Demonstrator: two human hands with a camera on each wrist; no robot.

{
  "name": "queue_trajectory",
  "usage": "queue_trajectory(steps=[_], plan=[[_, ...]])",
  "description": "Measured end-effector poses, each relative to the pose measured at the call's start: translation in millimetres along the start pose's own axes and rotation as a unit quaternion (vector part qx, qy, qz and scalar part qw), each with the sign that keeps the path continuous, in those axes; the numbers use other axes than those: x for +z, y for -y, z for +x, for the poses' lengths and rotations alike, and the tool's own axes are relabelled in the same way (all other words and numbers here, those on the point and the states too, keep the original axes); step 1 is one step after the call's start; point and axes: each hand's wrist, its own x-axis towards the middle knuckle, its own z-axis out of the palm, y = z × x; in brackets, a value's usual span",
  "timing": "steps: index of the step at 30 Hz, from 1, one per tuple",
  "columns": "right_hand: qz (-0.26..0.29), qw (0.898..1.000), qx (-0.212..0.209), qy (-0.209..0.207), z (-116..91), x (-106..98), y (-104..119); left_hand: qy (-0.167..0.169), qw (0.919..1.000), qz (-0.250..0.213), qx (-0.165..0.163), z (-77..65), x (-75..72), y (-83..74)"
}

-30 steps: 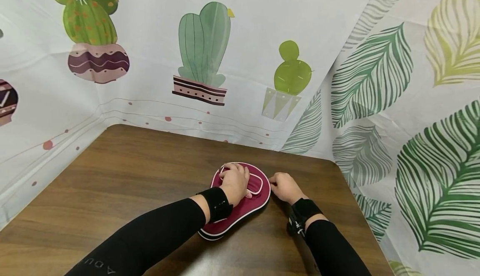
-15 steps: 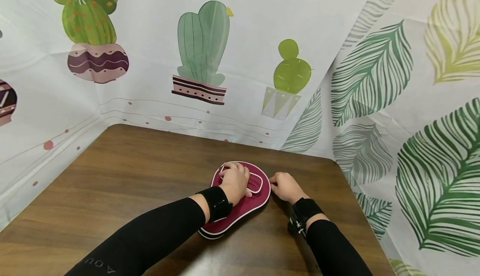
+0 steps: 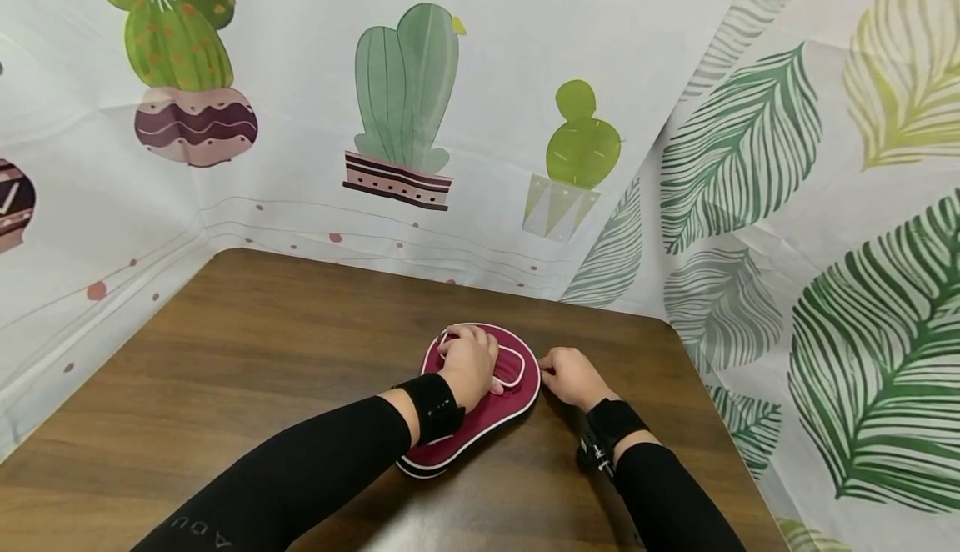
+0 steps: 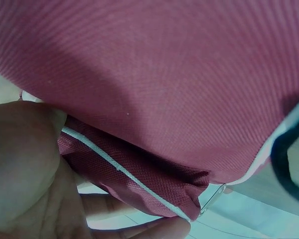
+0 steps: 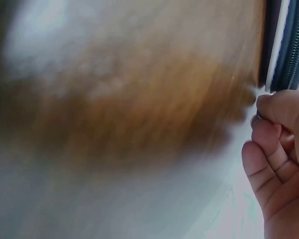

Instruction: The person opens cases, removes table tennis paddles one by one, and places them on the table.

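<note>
A maroon zippered case (image 3: pixel 498 412) with white piping lies on the table, wide and round at its far end and narrower toward me, shaped like a table tennis bat case. My left hand (image 3: pixel 470 366) grips the raised pocket (image 4: pixel 124 167) on its top; the left wrist view has the thumb on one side and fingers on the other. At the case's right edge, my right hand (image 3: pixel 572 377) pinches with thumb and forefinger a small dark bit, apparently the zipper pull (image 5: pixel 259 114). The zipper teeth (image 5: pixel 295 52) run along the case's side, just above those fingertips.
The brown wooden table (image 3: pixel 300 327) extends on both sides of the case. Behind it hangs a white cloth (image 3: pixel 300 102) printed with cacti, and a leaf-printed cloth (image 3: pixel 735 302) hangs along the right edge.
</note>
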Motion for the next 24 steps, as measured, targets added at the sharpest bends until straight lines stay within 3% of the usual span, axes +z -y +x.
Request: queue_trajectory(steps=[19,24], plan=[[-0.017,0.999,-0.033,0.011,-13.5,-9.0,1.1,-0.006,0.9999,-0.009,-0.006,0.9,-4.4,-0.7],[-0.034,0.997,-0.061,0.011,-13.7,-9.0,3.8,-0.006,0.9996,-0.027,0.011,0.9,-1.9,3.9]])
